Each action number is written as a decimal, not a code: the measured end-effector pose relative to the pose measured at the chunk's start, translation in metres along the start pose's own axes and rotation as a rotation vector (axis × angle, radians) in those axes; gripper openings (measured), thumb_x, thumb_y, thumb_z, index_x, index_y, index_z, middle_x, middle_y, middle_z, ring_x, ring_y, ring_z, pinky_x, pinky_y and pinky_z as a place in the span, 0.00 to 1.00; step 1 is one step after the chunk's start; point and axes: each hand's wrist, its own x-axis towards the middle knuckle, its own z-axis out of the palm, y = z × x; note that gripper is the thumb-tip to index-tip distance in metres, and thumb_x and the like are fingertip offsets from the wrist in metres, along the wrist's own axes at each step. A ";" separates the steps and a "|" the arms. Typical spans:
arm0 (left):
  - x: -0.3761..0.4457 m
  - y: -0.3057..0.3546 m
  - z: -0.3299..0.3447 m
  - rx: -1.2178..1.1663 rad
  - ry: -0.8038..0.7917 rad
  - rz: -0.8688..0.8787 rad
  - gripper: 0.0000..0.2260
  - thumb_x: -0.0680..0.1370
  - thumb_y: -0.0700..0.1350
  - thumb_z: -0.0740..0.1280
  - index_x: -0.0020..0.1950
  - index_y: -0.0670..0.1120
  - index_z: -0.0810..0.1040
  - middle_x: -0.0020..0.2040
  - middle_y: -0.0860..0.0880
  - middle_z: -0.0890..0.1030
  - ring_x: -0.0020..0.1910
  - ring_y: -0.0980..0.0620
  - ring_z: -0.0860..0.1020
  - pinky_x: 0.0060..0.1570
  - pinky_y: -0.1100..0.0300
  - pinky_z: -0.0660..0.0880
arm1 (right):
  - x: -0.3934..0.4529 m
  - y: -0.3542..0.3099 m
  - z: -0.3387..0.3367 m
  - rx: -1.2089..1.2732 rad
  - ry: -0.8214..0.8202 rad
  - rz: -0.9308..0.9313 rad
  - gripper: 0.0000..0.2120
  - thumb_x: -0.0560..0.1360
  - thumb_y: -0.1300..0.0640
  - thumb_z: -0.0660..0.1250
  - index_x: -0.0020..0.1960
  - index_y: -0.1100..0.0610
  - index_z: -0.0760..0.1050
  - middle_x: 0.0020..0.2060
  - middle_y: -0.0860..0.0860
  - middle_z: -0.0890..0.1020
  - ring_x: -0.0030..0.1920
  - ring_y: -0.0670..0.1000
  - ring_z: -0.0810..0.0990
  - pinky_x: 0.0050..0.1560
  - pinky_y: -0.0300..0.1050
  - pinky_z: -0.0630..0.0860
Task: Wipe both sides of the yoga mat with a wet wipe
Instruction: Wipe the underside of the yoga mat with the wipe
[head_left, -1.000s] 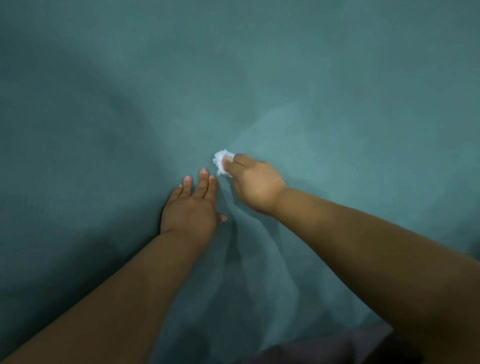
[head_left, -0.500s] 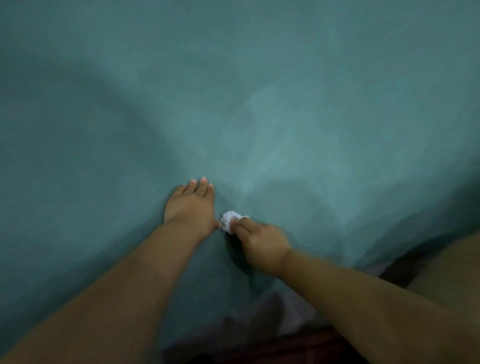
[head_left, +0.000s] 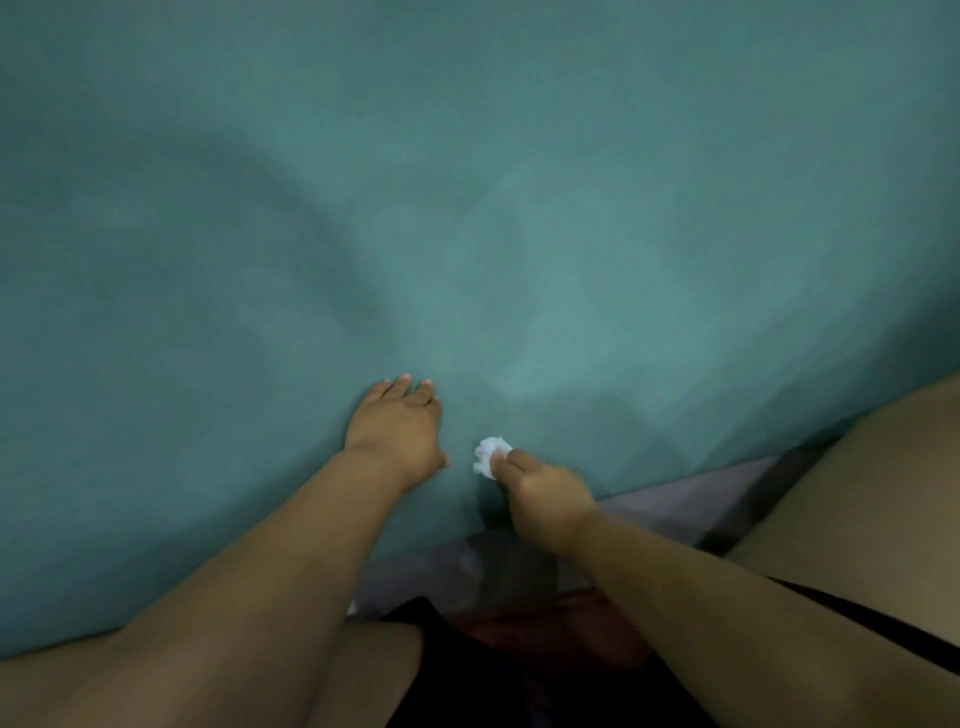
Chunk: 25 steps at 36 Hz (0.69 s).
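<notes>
- The yoga mat (head_left: 519, 218) is teal and lies spread out flat, filling nearly the whole view; its near edge runs across the bottom, rising toward the right.
- The left hand (head_left: 397, 431) rests palm down on the mat, a little in from the near edge, its fingers straight and held close together, pointing away from the person. The thumb sticks out to the side toward the other hand.
- The right hand (head_left: 545, 493) is just beside the left one, apart from it, and closer to the near edge of the mat.
- The right hand's fingers are curled round a small white crumpled wet wipe (head_left: 489, 456), which pokes out past the fingertips and is pressed down on the mat.
- The wipe lies between the two hands, near the left thumb without touching it.
- A paler patch shows on the mat beyond the wipe, toward the middle; whether it is wet or just light I cannot tell.
- Past the near edge of the mat a grey floor (head_left: 675, 512) shows, and below it a reddish-brown strip (head_left: 545, 623).
- The person's bare knees and dark shorts (head_left: 467, 675) fill the bottom of the view.
</notes>
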 end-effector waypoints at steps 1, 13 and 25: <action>-0.003 0.001 0.002 0.003 -0.001 0.001 0.33 0.77 0.60 0.61 0.77 0.48 0.55 0.78 0.51 0.50 0.77 0.49 0.49 0.73 0.55 0.45 | -0.002 0.009 -0.005 -0.069 -0.032 -0.009 0.25 0.77 0.58 0.59 0.73 0.49 0.62 0.71 0.52 0.66 0.65 0.59 0.72 0.61 0.50 0.71; -0.031 0.009 0.018 -0.083 0.046 -0.023 0.32 0.76 0.60 0.63 0.76 0.50 0.58 0.78 0.51 0.51 0.77 0.49 0.48 0.73 0.55 0.44 | -0.009 0.049 -0.059 -0.101 0.096 0.343 0.22 0.80 0.61 0.55 0.73 0.59 0.60 0.73 0.54 0.62 0.72 0.50 0.62 0.67 0.36 0.55; -0.053 0.028 0.041 0.058 0.008 0.012 0.42 0.71 0.65 0.66 0.77 0.48 0.54 0.78 0.49 0.48 0.77 0.44 0.44 0.74 0.47 0.42 | -0.022 0.042 -0.052 -0.081 -0.041 0.316 0.13 0.80 0.54 0.60 0.60 0.59 0.72 0.59 0.57 0.77 0.58 0.56 0.76 0.53 0.43 0.71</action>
